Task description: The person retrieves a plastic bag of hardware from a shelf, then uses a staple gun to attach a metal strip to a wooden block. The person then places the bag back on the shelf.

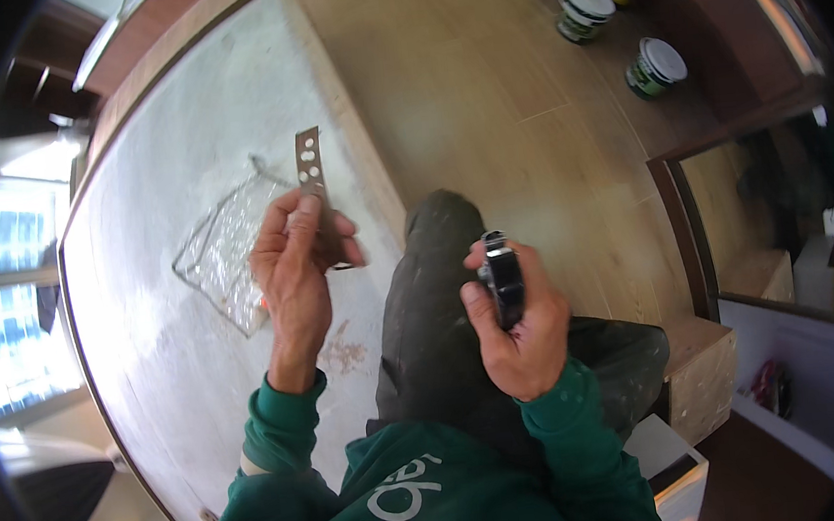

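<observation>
Your hands are apart from each other, each closed on something: your left hand [290,257] pinches a metal strip [309,164], thin, flat, brownish and pierced with round holes, its far end pointing up and away from your fingers, while your right hand [531,340] wraps around a black tool [507,287], compact and glossy, with a shiny metal end. Just beyond and to the left of your left hand, a clear plastic sheet [227,247], crinkled and dark along its edges, lies on a pale grey platform [170,381], smooth but smudged and bordered by wood. Below your left hand is a brownish, powdery patch [344,351]. Well beyond your right hand, a white-lidded tub [655,68] with a greenish label stands on the wood-grain floor [450,69]; its print is too small to read. Between your forearms, pale lettering crosses your green sweatshirt [479,513].
</observation>
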Demonstrator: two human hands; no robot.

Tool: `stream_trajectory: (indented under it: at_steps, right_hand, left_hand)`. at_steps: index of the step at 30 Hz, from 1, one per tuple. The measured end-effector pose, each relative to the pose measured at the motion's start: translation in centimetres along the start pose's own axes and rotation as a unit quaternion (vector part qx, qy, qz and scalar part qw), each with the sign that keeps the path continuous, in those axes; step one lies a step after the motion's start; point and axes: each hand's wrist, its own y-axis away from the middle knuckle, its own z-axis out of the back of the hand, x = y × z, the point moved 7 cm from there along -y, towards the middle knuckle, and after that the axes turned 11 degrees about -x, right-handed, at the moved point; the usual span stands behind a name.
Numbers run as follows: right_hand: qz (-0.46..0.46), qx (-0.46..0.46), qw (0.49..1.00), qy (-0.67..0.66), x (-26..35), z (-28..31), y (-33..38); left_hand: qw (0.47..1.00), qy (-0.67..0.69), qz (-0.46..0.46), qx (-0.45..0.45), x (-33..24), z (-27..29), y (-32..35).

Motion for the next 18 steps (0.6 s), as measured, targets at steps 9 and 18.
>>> stream_trajectory:
  at_steps: [9, 18]
  right_hand:
    - [0.292, 0.138, 0.942, 0.092, -2.4, -14.6, 1.8]
    - [0.019, 0.189, 0.978, 0.091, -6.4, -13.7, 1.0]
  left_hand:
    - [0.969, -0.013, 0.079, -0.235, 4.0, 19.8, 3.3]
    - [0.985, -0.062, 0.128, -0.098, 5.0, 18.9, 3.4]
